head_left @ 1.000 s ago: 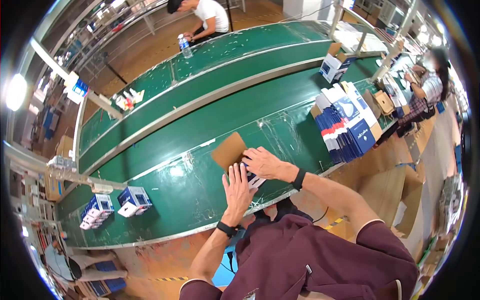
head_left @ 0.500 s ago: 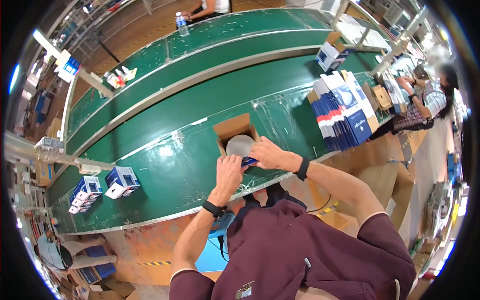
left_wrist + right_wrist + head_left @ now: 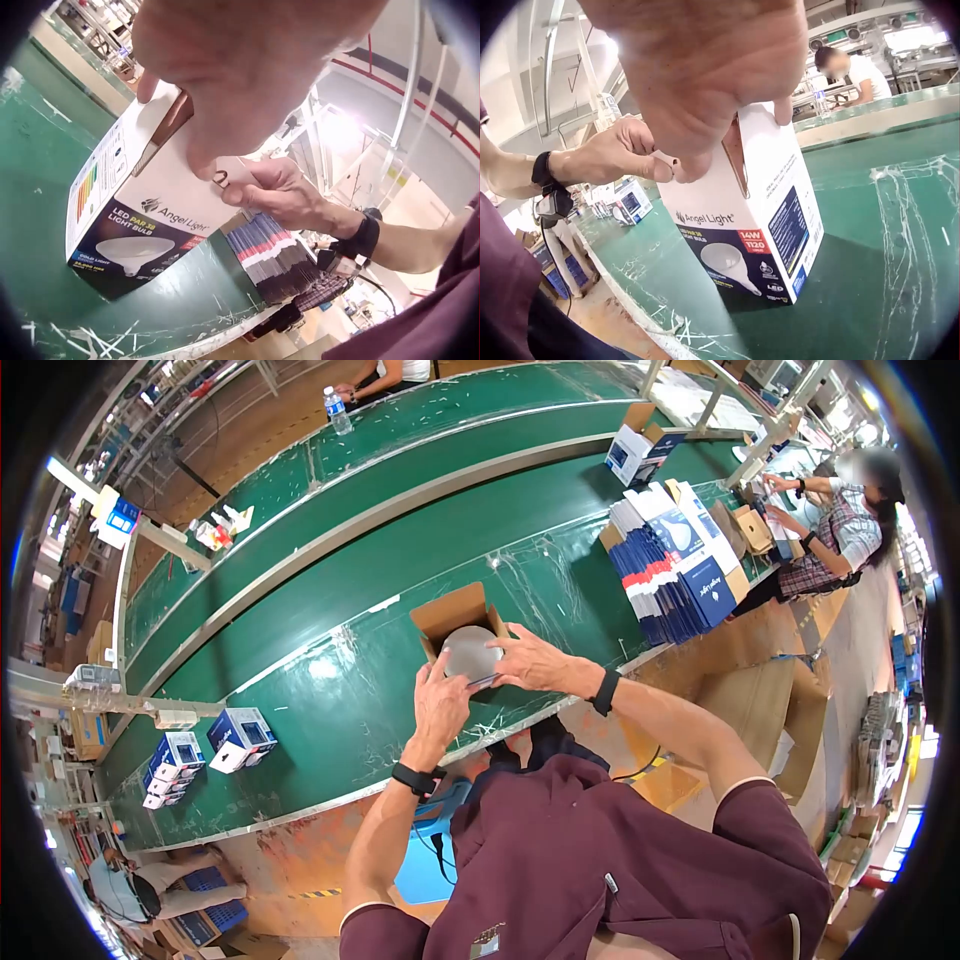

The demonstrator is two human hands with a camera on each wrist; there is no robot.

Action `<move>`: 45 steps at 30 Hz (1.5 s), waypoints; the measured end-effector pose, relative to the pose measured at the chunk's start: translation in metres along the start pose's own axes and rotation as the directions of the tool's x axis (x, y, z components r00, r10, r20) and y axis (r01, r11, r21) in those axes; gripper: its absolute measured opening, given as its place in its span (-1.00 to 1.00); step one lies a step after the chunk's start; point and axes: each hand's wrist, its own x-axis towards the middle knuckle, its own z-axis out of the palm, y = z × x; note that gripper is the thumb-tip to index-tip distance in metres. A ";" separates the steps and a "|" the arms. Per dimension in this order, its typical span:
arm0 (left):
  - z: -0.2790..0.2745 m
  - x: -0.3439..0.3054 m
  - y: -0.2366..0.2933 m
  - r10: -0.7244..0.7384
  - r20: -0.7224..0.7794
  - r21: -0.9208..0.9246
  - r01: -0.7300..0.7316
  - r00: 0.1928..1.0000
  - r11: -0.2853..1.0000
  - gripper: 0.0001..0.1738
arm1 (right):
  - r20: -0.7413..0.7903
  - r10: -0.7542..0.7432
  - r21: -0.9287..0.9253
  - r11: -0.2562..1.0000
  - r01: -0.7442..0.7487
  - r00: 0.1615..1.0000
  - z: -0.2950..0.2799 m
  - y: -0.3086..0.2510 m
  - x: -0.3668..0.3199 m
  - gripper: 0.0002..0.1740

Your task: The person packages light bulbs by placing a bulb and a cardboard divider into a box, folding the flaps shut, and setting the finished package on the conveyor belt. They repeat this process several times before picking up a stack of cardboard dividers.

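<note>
An Angel Light LED bulb box (image 3: 139, 214) stands upright on the green bench, its brown-lined top flap (image 3: 452, 610) raised on the far side. Inside the opening shows the round grey face of a light bulb (image 3: 472, 648). My left hand (image 3: 441, 705) grips the near left of the box's rim, thumb on the white front panel by a small hole. From the other side my right hand (image 3: 538, 662) holds the near right of the rim, with its thumb on the same panel. The two thumbs nearly meet there.
Flattened blue and white boxes (image 3: 650, 575) stand in a row at the right. Two groups of closed boxes, one nearer (image 3: 243, 738) and one farther left (image 3: 175, 760), sit on the bench. An open box (image 3: 638, 452) stands behind. A metal rail (image 3: 400, 502) crosses the bench.
Both hands have drawn back from over the box's opening to its near rim. The bulb's round face, hidden under the hands a second ago, now shows inside.
</note>
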 end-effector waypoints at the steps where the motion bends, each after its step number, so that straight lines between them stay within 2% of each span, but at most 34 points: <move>1: -0.005 0.001 -0.001 0.047 -0.047 -0.023 -0.048 0.998 0.999 -0.86 | 0.009 -0.003 0.026 1.000 0.003 1.000 -0.006 0.002 0.003 -0.71; 2: -0.011 0.004 -0.001 0.091 -0.095 -0.044 -0.096 0.991 0.994 -0.85 | -0.166 0.137 0.160 0.981 -0.110 0.976 -0.015 -0.002 0.002 -0.71; 3: -0.013 -0.001 0.000 0.039 -0.103 -0.029 -0.042 0.994 0.999 -0.86 | -0.311 0.288 0.307 0.932 -0.191 0.906 -0.024 -0.007 -0.002 -0.71; 4: -0.009 -0.004 -0.001 0.004 -0.168 -0.092 -0.019 0.986 0.996 -0.85 | -0.419 0.446 0.458 0.856 -0.240 0.791 -0.028 -0.006 -0.004 -0.70; 5: -0.003 -0.008 0.000 -0.031 -0.213 -0.164 -0.005 0.977 0.986 -0.84 | -0.373 0.598 0.574 0.750 -0.329 0.710 -0.028 0.004 -0.003 -0.52; 6: 0.004 -0.010 0.001 -0.068 -0.249 -0.239 0.007 0.966 0.971 -0.82 | -0.206 0.672 0.749 0.576 -0.327 0.711 -0.013 0.016 -0.003 -0.43; 7: 0.010 -0.009 -0.002 -0.019 -0.261 -0.239 -0.046 0.965 0.970 -0.74 | -0.028 0.706 0.878 0.356 -0.320 0.708 0.017 0.029 -0.001 -0.32; 8: 0.013 -0.011 -0.004 -0.013 -0.200 -0.309 -0.051 0.980 0.950 -0.69 | 0.146 0.690 0.947 0.110 -0.302 0.709 0.043 0.034 0.002 -0.21; 9: 0.014 -0.010 -0.008 -0.007 -0.150 -0.371 -0.050 0.989 0.927 -0.65 | 0.232 0.537 0.940 0.090 -0.328 0.811 0.047 0.031 0.013 0.08; 10: 0.015 -0.007 -0.014 -0.006 -0.111 -0.427 -0.042 0.994 0.903 -0.61 | 0.206 0.550 0.902 0.215 -0.375 0.809 0.048 0.023 0.017 0.12; 11: 0.012 -0.005 -0.021 0.089 -0.074 -0.353 -0.110 0.993 0.929 -0.39 | 0.244 0.556 0.931 0.095 -0.352 0.795 0.058 0.023 0.019 0.15; 12: 0.010 -0.004 -0.027 0.114 -0.018 -0.353 -0.113 0.993 0.929 -0.33 | 0.285 0.558 0.945 -0.029 -0.325 0.779 0.067 0.023 0.020 0.17; 14: 0.009 0.003 -0.037 0.165 0.088 -0.365 -0.123 0.982 0.923 -0.21 | 0.312 0.576 0.940 -0.070 -0.335 0.756 0.073 0.019 0.018 0.16; 15: 0.008 0.008 -0.041 0.251 0.120 -0.288 -0.209 0.960 0.935 -0.26 | 0.328 0.586 0.935 -0.090 -0.343 0.741 0.070 0.016 0.015 0.15; 18: 0.013 0.018 -0.041 0.330 0.136 -0.176 -0.305 0.934 0.936 -0.35 | 0.319 0.559 0.933 -0.041 -0.358 0.766 0.055 0.017 0.013 0.05; 19: 0.017 0.017 -0.044 0.333 0.153 -0.198 -0.301 0.930 0.933 -0.42 | 0.268 0.520 0.856 0.257 -0.448 0.811 0.068 0.041 0.006 -0.10; 20: 0.017 0.015 -0.046 0.343 0.156 -0.196 -0.311 0.926 0.930 -0.42 | 0.369 0.536 0.917 -0.075 -0.392 0.759 0.047 0.047 0.009 -0.19; 22: 0.017 0.013 -0.047 0.376 0.168 -0.199 -0.342 0.911 0.918 -0.43 | 0.215 0.619 0.976 -0.120 -0.180 0.756 0.001 0.068 0.028 -0.25; 23: 0.016 0.015 -0.047 0.391 0.180 -0.185 -0.359 0.903 0.915 -0.38 | 0.237 0.562 0.969 -0.078 -0.234 0.793 -0.023 0.078 0.044 -0.26; 25: 0.020 0.012 -0.048 0.345 0.192 -0.262 -0.291 0.919 0.920 -0.33 | 0.286 0.441 0.945 0.014 -0.326 0.851 -0.059 0.085 0.087 -0.27; 26: 0.019 0.012 -0.050 0.319 0.197 -0.290 -0.256 0.927 0.922 -0.31 | 0.388 0.322 0.877 0.161 -0.454 0.864 -0.069 0.078 0.101 -0.27; 27: 0.017 0.012 -0.046 0.293 0.161 -0.303 -0.235 0.942 0.924 -0.26 | 0.500 0.212 0.776 0.321 -0.543 0.840 -0.075 0.071 0.113 -0.26; 28: 0.017 0.009 -0.050 0.294 0.243 -0.303 -0.215 0.925 0.928 -0.26 | 0.619 0.117 0.648 0.481 -0.590 0.776 -0.077 0.063 0.118 -0.26; 29: 0.022 0.005 -0.055 0.288 0.319 -0.304 -0.191 0.903 0.933 -0.27 | 0.625 0.035 0.657 0.516 -0.550 0.780 -0.070 0.053 0.112 -0.23; 30: 0.029 -0.001 -0.061 0.279 0.389 -0.305 -0.163 0.878 0.938 -0.28 | 0.583 -0.043 0.641 0.638 -0.427 0.811 -0.059 0.046 0.101 -0.16; 31: 0.036 -0.010 -0.066 0.299 0.332 -0.279 -0.210 0.894 0.937 -0.33 | 0.578 -0.071 0.589 0.726 -0.355 0.813 -0.050 0.043 0.093 -0.12; 32: 0.038 -0.010 -0.064 0.275 0.271 -0.338 -0.176 0.922 0.924 -0.34 | 0.577 -0.103 0.531 0.801 -0.276 0.810 -0.044 0.038 0.087 -0.08; 34: 0.034 -0.001 -0.058 0.206 0.152 -0.454 -0.117 0.967 0.883 -0.37 | 0.497 0.011 0.411 0.877 -0.247 0.868 -0.035 0.027 0.077 -0.04; 35: 0.029 -0.001 -0.054 0.193 0.162 -0.471 -0.096 0.968 0.877 -0.40 | 0.442 0.065 0.349 0.907 -0.238 0.895 -0.032 0.022 0.073 -0.02; 38: 0.030 -0.002 -0.053 0.200 0.167 -0.435 -0.110 0.966 0.894 -0.37 | 0.422 0.047 0.267 0.948 -0.174 0.905 -0.022 0.016 0.070 -0.06; 41: 0.021 -0.004 -0.048 0.171 0.162 -0.407 -0.092 0.972 0.909 -0.35 | 0.298 -0.005 0.264 0.962 -0.077 0.955 -0.015 0.021 0.062 -0.15; 44: 0.020 -0.008 -0.050 0.244 0.117 -0.300 -0.200 0.963 0.933 -0.30 | 0.218 -0.019 0.339 0.939 -0.058 0.976 -0.007 0.027 0.054 -0.31; 45: 0.017 -0.013 -0.048 0.161 0.053 -0.298 -0.139 0.985 0.944 -0.29 | 0.158 -0.025 0.369 0.929 -0.035 0.987 -0.003 0.027 0.050 -0.36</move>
